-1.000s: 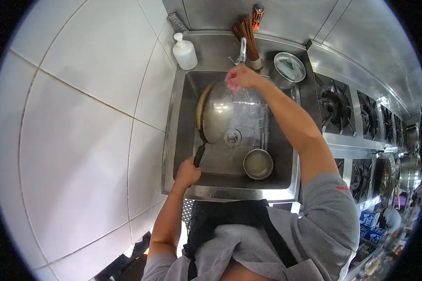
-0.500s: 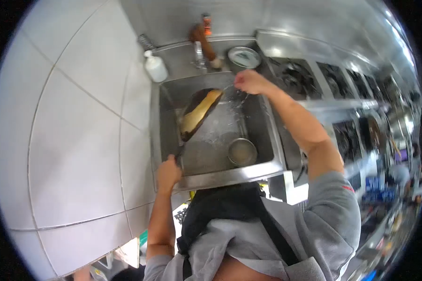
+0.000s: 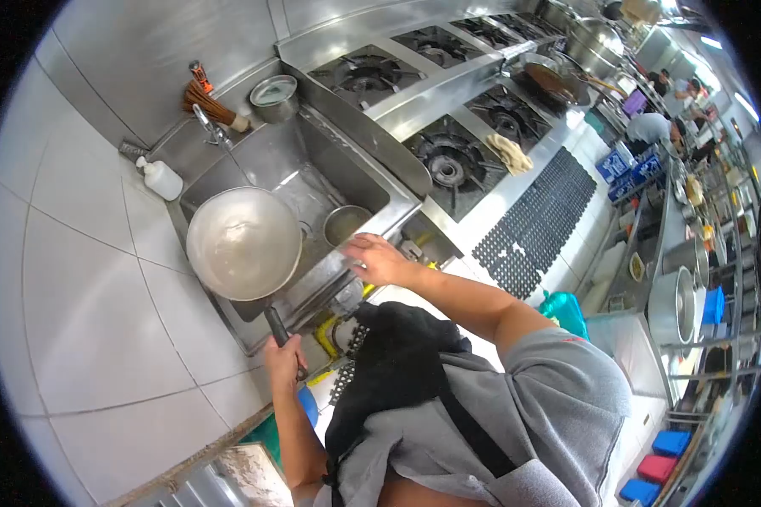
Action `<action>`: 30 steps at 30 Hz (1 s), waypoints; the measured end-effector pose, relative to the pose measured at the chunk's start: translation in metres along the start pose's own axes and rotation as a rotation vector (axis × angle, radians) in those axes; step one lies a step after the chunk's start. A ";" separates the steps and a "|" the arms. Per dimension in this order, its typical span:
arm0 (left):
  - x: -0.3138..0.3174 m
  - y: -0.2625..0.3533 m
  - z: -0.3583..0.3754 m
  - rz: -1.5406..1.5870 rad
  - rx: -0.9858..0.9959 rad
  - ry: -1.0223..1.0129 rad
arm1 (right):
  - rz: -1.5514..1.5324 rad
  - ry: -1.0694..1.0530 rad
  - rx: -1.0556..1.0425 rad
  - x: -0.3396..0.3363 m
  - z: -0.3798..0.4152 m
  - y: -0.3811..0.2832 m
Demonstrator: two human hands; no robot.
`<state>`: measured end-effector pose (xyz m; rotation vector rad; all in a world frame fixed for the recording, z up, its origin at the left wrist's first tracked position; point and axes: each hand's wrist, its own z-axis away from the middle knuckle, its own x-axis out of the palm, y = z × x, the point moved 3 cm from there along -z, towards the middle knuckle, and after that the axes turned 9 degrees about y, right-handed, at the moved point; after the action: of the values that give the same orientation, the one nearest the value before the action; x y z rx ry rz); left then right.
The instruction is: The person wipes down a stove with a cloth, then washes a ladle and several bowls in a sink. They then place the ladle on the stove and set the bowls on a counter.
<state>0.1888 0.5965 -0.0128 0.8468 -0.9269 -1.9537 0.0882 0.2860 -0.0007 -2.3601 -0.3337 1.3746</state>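
My left hand is closed round the black handle of a large round frying pan. The pan lies level over the left part of the steel sink, its pale, shiny inside facing up. A thin stream of water seems to run from the tap towards the pan's far edge. My right hand is at the sink's front rim, fingers stretched out and slightly blurred, holding nothing that I can see. Just beyond it, a small round metal bowl sits in the sink.
Behind the sink are a bundled-stick brush, a lidded metal pot and a white pump bottle. Gas burners stand to the right, with a cloth on their edge. A black perforated mat covers part of the floor.
The pan has turned from tilted on edge to level, with its inside up. My right hand has moved from near the tap back to the front rim. My view has swung right.
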 end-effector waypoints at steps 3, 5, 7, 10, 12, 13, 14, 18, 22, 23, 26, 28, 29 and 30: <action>0.021 0.004 0.030 0.356 -0.029 -0.061 | -0.113 -0.053 0.218 -0.025 0.057 0.004; 0.033 0.009 0.055 0.501 -0.092 -0.092 | -0.140 -0.141 0.558 -0.038 0.107 0.013; 0.043 0.021 0.077 0.482 -0.047 -0.136 | -0.109 -0.297 0.603 -0.056 0.166 0.025; 0.070 0.049 0.098 0.407 0.059 -0.259 | 0.120 -0.593 0.680 -0.041 0.311 0.080; 0.099 0.075 0.110 0.371 0.098 -0.327 | 0.239 -0.969 0.808 -0.026 0.418 0.118; 0.118 0.088 0.115 0.333 0.132 -0.393 | 0.222 -0.958 0.867 -0.041 0.452 0.118; 0.141 0.099 0.119 0.329 0.150 -0.457 | 0.295 -0.934 0.699 -0.028 0.509 0.139; 0.253 0.138 0.131 0.287 0.226 -0.636 | -0.193 -0.550 1.757 -0.092 0.601 0.128; 0.376 0.146 0.125 0.261 0.192 -0.696 | -0.388 -0.198 1.888 -0.143 0.633 0.118; 0.403 0.144 0.123 0.241 0.185 -0.683 | -0.429 -0.122 1.922 -0.149 0.645 0.122; 0.469 0.124 0.111 0.217 0.154 -0.648 | -0.452 0.010 1.960 -0.170 0.667 0.127; 0.507 0.098 0.096 0.254 0.118 -0.619 | -0.447 0.041 1.974 -0.194 0.667 0.120; 0.522 0.088 0.094 0.242 0.117 -0.622 | -0.432 0.074 1.984 -0.200 0.667 0.120; 0.534 0.078 0.094 0.249 0.074 -0.585 | -0.436 0.084 1.990 -0.203 0.679 0.122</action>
<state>-0.1035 0.1330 -0.0198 0.1686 -1.3721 -1.9809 -0.6020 0.2399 -0.1988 -0.5708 0.4115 0.6030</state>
